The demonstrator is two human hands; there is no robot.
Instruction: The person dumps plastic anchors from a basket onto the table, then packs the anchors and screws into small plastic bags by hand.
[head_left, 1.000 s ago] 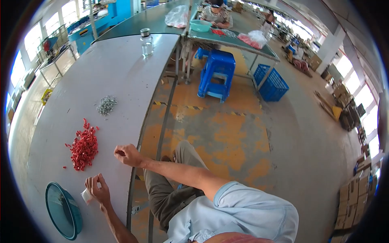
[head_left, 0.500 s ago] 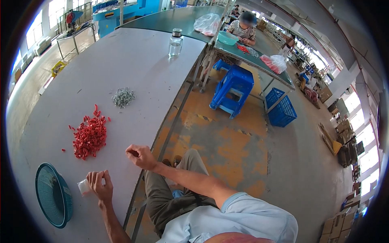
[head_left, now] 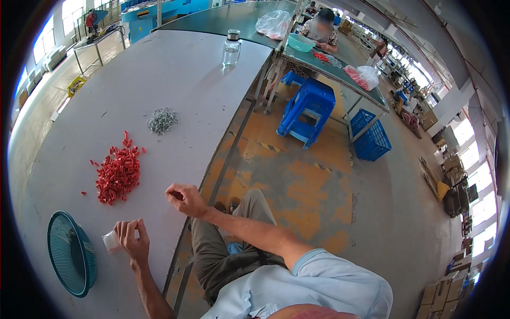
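My left hand (head_left: 133, 240) is at the table's near side, fingers bent and pressed together over the edge of a small clear plastic bag (head_left: 110, 241) with something whitish in it. To the right, my right hand (head_left: 186, 200) is curled, thumb and fingertips meeting near the table edge; anything between them is too small or hidden to make out. A heap of small red plastic pieces (head_left: 118, 173) lies beyond my hands. Past it sits a smaller pile of silvery metal pieces (head_left: 162, 121). Left of the bag, a green mesh basket (head_left: 87, 255) stands tilted.
A lidded glass bottle (head_left: 230, 50) stands at the far end of the pale table (head_left: 175, 69). Right of the table are blue stacked stools (head_left: 311, 109) and a blue crate (head_left: 369, 135). Another person (head_left: 324, 34) sits at a green table with red pieces and plastic bags.
The view has tilted slightly, so the bottle and piles appear a little higher. Both hands keep nearly the same pose and place; the seated person's head has shifted slightly.
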